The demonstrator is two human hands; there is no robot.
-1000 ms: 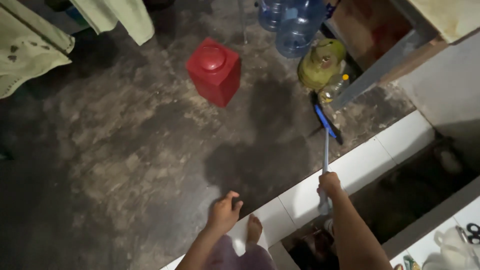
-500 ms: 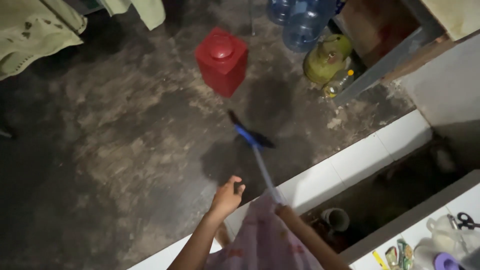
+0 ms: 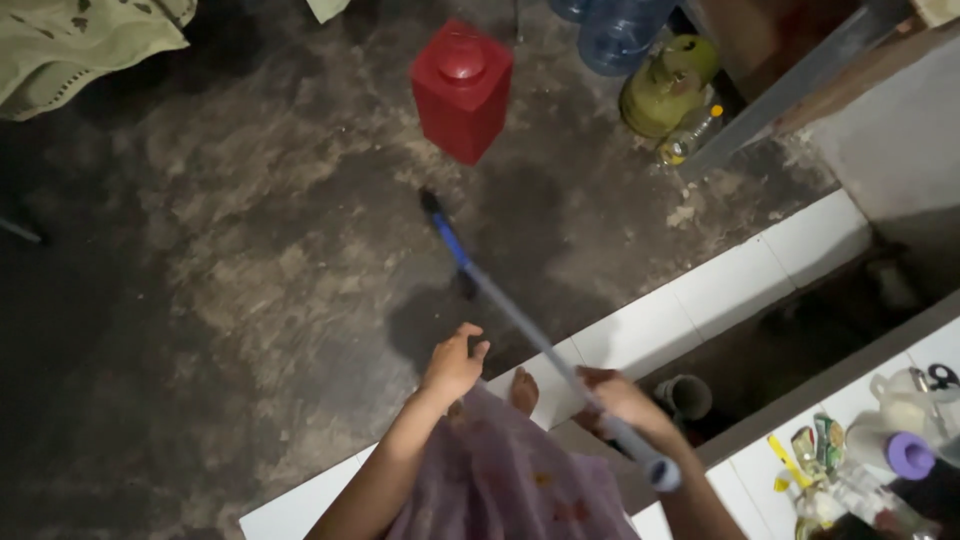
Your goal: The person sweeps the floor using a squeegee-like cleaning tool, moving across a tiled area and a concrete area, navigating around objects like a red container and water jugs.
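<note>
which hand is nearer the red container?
Left. The left hand hangs empty over the floor, below the red container; the right hand grips the handle, farther back.

A red square container [image 3: 461, 90] stands on the floor; small green and yellow packets [image 3: 812, 447] lie at lower right.

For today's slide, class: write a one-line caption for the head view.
Right hand grips a long-handled tool reaching over dark floor toward a red container; left hand hangs free.
</note>
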